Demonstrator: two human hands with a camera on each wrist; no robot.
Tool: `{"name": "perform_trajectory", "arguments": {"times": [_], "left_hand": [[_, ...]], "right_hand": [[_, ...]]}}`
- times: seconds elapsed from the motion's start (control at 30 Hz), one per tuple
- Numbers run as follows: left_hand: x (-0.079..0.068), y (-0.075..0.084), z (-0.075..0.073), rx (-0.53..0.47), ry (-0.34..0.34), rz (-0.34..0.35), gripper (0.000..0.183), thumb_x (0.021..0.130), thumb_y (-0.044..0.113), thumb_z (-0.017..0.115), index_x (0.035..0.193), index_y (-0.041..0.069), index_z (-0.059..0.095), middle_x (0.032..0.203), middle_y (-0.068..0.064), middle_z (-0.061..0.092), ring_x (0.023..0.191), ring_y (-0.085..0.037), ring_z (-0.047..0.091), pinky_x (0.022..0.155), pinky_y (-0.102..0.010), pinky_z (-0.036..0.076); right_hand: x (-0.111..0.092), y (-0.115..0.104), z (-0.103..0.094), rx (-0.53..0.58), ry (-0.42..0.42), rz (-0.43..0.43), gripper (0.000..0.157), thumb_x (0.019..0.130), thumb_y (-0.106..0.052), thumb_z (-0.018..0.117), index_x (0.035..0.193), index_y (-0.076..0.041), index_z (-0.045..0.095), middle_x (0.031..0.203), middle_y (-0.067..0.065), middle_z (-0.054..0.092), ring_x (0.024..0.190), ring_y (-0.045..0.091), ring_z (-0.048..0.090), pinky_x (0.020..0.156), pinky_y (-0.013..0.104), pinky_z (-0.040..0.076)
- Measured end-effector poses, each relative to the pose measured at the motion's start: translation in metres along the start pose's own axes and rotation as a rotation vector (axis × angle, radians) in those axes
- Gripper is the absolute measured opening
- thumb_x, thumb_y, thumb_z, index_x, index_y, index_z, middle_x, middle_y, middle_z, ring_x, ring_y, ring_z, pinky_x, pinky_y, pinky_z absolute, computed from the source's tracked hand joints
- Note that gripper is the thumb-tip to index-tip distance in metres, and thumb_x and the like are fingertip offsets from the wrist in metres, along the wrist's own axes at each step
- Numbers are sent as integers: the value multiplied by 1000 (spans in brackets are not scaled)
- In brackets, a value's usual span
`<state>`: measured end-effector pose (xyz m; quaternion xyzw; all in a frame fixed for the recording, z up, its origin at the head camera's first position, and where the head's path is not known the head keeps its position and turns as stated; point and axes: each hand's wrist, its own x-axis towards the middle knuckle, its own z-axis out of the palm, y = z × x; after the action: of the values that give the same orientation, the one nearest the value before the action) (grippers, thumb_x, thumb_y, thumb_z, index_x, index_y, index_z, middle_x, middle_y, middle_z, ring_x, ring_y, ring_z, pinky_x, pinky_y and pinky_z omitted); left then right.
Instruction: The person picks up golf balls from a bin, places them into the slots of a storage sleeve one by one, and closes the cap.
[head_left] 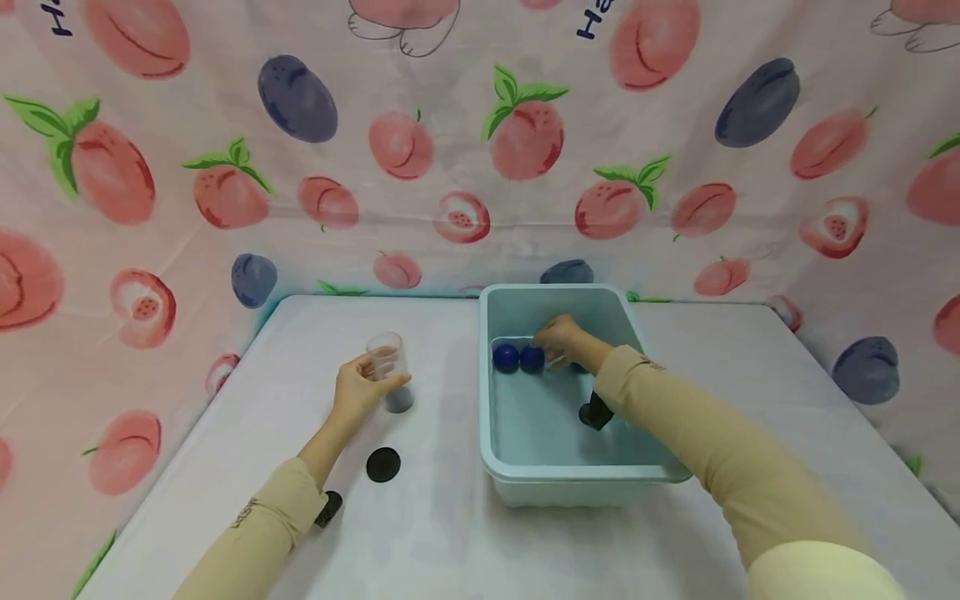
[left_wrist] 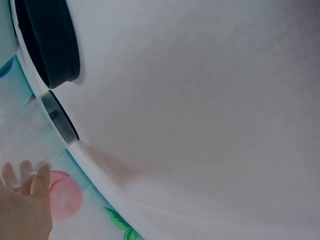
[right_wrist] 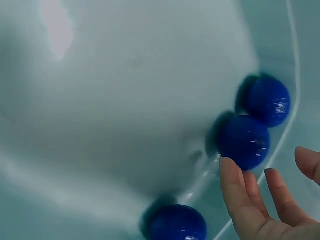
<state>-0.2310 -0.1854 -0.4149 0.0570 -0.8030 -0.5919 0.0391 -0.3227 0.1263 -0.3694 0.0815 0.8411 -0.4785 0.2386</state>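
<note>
My left hand (head_left: 358,387) grips a clear plastic cylindrical container (head_left: 386,357), thumb on one side and fingers on the other. It stands upright on the table with a dark base, also visible in the left wrist view. A round black lid (head_left: 383,465) lies on the table in front of it. Inside the pale blue bin (head_left: 540,472), my right hand (head_left: 564,340) is beside two blue balls, a nearer one (right_wrist: 245,142) and one (right_wrist: 268,101) touching it. Its fingers are spread, one fingertip right at the nearer ball. A third blue ball (right_wrist: 178,225) lies apart, partly hidden by the arm in the head view.
The bin's high walls surround the balls, and my right forearm passes over its right rim. Black wrist cameras show at the left cuff (head_left: 328,508) and under the right cuff (head_left: 596,412). Behind the white table (head_left: 442,533) hangs a fruit-print cloth (head_left: 450,100).
</note>
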Motion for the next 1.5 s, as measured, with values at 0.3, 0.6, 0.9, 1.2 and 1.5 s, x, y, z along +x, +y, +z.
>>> {"name": "perform_trajectory", "arguments": {"times": [0.3,0.6,0.9,1.2,1.5], "left_hand": [[-2,-4,0,6,-21,-2,50,77,14,77,123,6,60,126,-18,60,118,-27,58,78,-12,48],[1,-3,0,-26,8,23,48,77,13,78,121,2,61,124,-21,61,117,-30,58,74,-7,46],[0,-5,3,-11,12,13,48,76,12,78,120,5,62,123,-20,62,116,-29,59,76,-9,46],[4,0,1,24,5,38,49,76,15,78,121,6,62,124,-19,62,117,-29,58,78,-14,46],[1,1,-2,75,-21,38,50,78,14,77,124,5,59,128,-19,59,120,-29,56,96,-33,48]], "right_hand": [[47,31,9,-1,51,19,48,81,-9,70,124,4,52,129,21,52,101,39,57,82,51,54],[20,7,23,-41,123,86,59,86,0,60,136,10,31,138,30,39,117,46,52,89,48,52],[6,5,32,-89,38,130,72,85,-2,66,141,8,21,138,30,39,122,43,49,85,39,55],[-15,-12,25,-123,-17,71,67,86,-3,62,140,11,24,139,32,36,121,44,50,86,38,55],[6,-10,16,-107,-48,92,79,81,-6,68,141,10,19,132,30,42,104,39,61,75,35,58]]}}
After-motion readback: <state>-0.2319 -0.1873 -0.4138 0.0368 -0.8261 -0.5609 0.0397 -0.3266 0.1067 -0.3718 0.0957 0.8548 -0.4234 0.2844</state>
